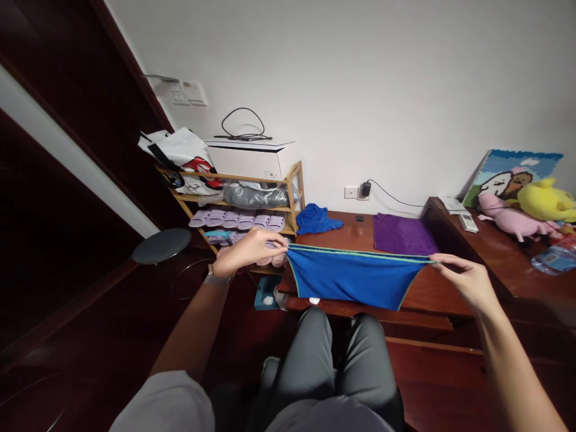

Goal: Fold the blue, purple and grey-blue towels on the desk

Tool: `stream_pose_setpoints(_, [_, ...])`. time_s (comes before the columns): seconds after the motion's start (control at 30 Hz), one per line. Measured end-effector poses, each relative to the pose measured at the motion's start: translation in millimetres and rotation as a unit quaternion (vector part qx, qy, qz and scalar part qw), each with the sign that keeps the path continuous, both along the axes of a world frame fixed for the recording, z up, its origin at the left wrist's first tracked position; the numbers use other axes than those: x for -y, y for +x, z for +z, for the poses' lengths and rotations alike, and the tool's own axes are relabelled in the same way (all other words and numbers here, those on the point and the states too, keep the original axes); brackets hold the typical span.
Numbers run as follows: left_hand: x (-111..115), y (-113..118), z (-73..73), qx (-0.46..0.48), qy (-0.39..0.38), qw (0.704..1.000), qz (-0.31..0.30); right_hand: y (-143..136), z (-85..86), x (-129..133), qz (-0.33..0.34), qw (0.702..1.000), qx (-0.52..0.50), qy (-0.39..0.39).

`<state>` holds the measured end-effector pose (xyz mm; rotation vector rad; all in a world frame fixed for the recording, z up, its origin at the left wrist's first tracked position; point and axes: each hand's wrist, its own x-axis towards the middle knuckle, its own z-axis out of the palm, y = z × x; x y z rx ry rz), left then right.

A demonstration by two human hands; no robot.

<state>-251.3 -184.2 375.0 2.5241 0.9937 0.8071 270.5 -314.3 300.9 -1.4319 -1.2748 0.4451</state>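
Note:
A blue cloth (351, 276) with light green edging is stretched out in front of me, over the front of the reddish-brown wooden table (355, 237). My left hand (257, 247) pinches its upper left corner between thumb and fingers. At the upper right corner, my right hand (463, 277) holds the cloth in a similar pinch. The top edge is pulled nearly straight, and the lower part hangs down. Behind it on the table lie a crumpled blue cloth (317, 219) at the left and a flat purple cloth (402, 234) at the right.
A wooden rack (297, 186) at the left bears a white box (247, 161) and several lilac slippers (245, 220). A round dark stool (162, 246) stands left of it. On the raised right surface are a pink plush toy (513, 219), a yellow plush toy (544, 201) and a plastic bottle (555, 259).

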Motion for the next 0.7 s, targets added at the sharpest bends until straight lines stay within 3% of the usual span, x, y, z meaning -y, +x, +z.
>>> stream_pose_setpoints(0.27, [3.2,-3.3,-9.7,0.055,-0.003,0.995,0.078,-14.9,-7.5,5.2,-0.027,0.999,0.021,0.039])
stream_pose_setpoints(0.5, [11.1,-6.3,-2.5,0.09,0.014,0.992,0.084,-23.8,11.3,16.6,-0.062,0.99,0.05,0.115])
stream_pose_setpoints(0.7, [17.1,-7.0,-2.9,0.205,-0.047,0.973,0.099,-22.0,20.8,29.0,-0.078,0.982,0.09,0.145])
